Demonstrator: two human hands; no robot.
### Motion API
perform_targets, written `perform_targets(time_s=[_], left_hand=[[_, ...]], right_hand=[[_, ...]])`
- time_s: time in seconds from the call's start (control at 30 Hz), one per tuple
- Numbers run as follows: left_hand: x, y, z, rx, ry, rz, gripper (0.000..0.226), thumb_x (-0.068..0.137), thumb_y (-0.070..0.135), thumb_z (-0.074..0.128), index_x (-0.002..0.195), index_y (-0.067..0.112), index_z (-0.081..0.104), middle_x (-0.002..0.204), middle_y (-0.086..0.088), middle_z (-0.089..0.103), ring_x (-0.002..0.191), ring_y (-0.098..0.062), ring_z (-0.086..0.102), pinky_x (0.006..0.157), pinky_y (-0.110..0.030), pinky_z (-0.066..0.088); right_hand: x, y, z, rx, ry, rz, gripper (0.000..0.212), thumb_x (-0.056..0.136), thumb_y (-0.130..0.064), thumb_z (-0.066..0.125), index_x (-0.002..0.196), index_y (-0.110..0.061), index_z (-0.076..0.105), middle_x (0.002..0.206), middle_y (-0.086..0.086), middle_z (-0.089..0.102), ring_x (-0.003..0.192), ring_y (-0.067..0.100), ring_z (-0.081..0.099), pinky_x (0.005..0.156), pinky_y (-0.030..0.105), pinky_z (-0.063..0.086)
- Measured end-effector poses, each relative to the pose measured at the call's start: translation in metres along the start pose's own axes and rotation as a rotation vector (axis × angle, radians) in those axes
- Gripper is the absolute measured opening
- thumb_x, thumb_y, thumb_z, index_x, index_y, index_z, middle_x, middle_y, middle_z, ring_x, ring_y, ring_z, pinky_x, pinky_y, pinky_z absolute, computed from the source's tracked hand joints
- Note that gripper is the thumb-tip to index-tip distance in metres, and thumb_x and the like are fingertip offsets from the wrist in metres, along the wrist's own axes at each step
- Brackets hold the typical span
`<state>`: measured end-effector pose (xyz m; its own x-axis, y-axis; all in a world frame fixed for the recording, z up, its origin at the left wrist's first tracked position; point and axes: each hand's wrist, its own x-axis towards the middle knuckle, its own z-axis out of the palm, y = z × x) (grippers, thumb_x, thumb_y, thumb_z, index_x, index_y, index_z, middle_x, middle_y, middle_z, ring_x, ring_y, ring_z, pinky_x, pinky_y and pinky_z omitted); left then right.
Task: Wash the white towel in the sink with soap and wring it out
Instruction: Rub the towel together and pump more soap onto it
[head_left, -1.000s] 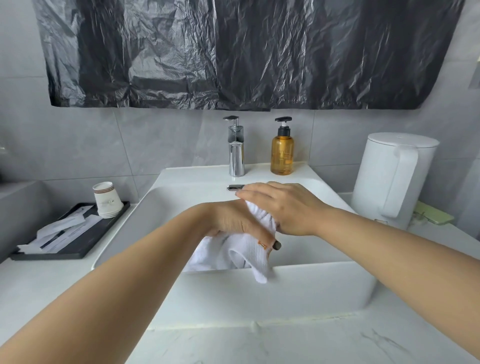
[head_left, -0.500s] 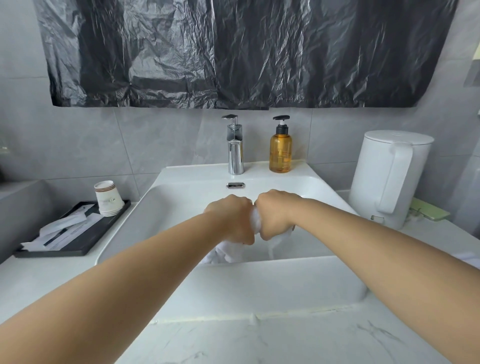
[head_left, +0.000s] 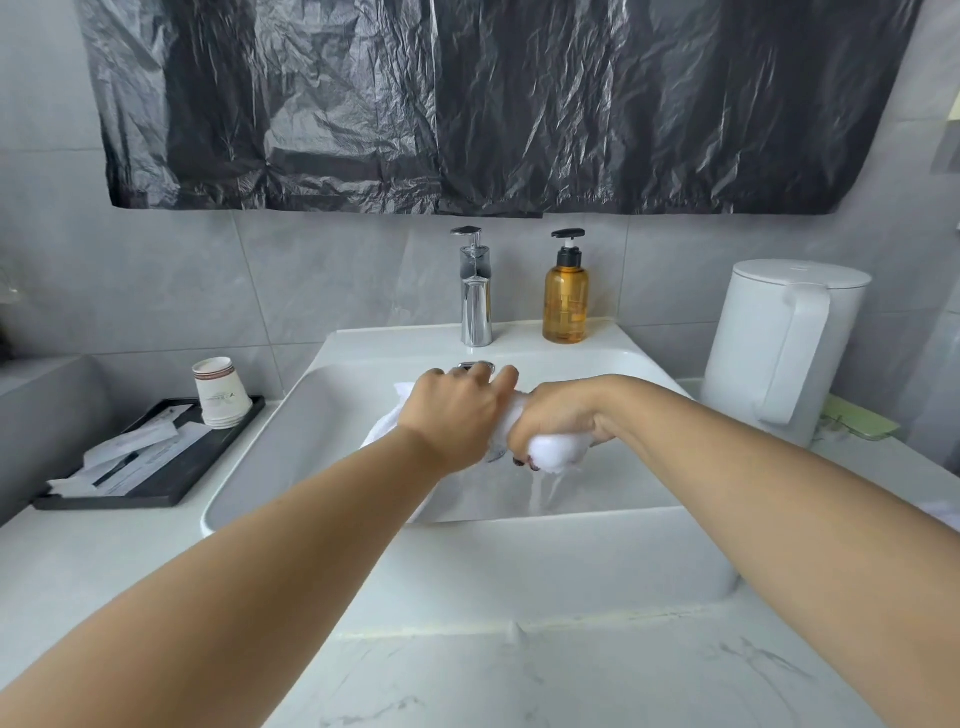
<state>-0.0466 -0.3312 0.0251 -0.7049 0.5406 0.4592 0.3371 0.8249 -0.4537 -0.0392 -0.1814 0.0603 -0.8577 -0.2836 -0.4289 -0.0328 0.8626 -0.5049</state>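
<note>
1 towel (head_left: 550, 453), 2 hands (left (head_left: 457, 415), right (head_left: 558, 421)), 1 sink (head_left: 363, 364), 1 faucet (head_left: 476, 296), 1 soap bottle (head_left: 565, 296), 1 kettle (head_left: 779, 348), 1 tray (head_left: 171, 478), 1 cup stack (head_left: 218, 389).

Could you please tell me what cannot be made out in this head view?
- Left hand fingertips: behind the white towel.
- Sink drain and floor: blocked by both arms.
- Soap bottle label: too small.
- Tray packets: print too small.

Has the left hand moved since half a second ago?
Yes. The left hand has reached farther back over the towel; its fingertips now lie at the overflow slot below the faucet, which showed clear beyond it before.
</note>
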Motion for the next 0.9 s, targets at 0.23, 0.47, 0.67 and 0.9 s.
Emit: perform_targets(time_s=[0.23, 0.47, 0.67, 0.9], left_hand=[[0.003, -0.013, 0.0, -0.636, -0.32, -0.408, 0.036, 0.071, 0.031, 0.072, 0.102, 0.023, 0.059, 0.097, 0.001, 0.066, 0.084, -0.024, 0.061, 0.066, -0.028, 0.043], [0.005, -0.026, -0.002, -1.279, -0.495, -0.579, 0.037, 0.051, 0.023, 0.077, 0.087, 0.015, 0.071, 0.076, 0.0, 0.068, 0.068, -0.019, 0.064, 0.068, -0.028, 0.052], [0.0, -0.012, -0.025, -1.341, -0.898, -0.205, 0.035, 0.062, 0.017, 0.074, 0.096, 0.013, 0.068, 0.079, 0.004, 0.067, 0.082, -0.012, 0.065, 0.085, -0.028, 0.05], [0.004, -0.005, -0.023, -0.838, -0.874, -0.226, 0.044, 0.064, 0.032, 0.081, 0.103, 0.017, 0.068, 0.101, -0.001, 0.074, 0.096, -0.019, 0.071, 0.093, -0.038, 0.057]], right_hand=[[-0.007, 0.012, 0.009, -0.103, 0.505, -0.324, 0.066, 0.071, -0.029, 0.077, 0.13, -0.025, 0.049, 0.117, -0.006, 0.05, 0.101, 0.012, 0.052, 0.074, 0.018, 0.041], [-0.006, 0.056, 0.023, -0.755, 0.946, -0.783, 0.088, 0.077, -0.005, 0.07, 0.152, -0.021, 0.027, 0.16, 0.015, 0.011, 0.139, 0.036, 0.032, 0.096, 0.041, 0.051], [0.009, 0.053, 0.011, -1.089, 1.261, -1.04, 0.042, 0.097, 0.002, 0.036, 0.133, -0.016, 0.048, 0.142, 0.018, 0.041, 0.126, 0.041, 0.047, 0.096, 0.051, 0.048], [-0.002, 0.026, 0.013, -1.186, 0.902, -0.741, 0.033, 0.045, 0.003, 0.054, 0.073, -0.014, 0.059, 0.067, 0.003, 0.052, 0.045, 0.023, 0.044, 0.044, 0.02, 0.008]])
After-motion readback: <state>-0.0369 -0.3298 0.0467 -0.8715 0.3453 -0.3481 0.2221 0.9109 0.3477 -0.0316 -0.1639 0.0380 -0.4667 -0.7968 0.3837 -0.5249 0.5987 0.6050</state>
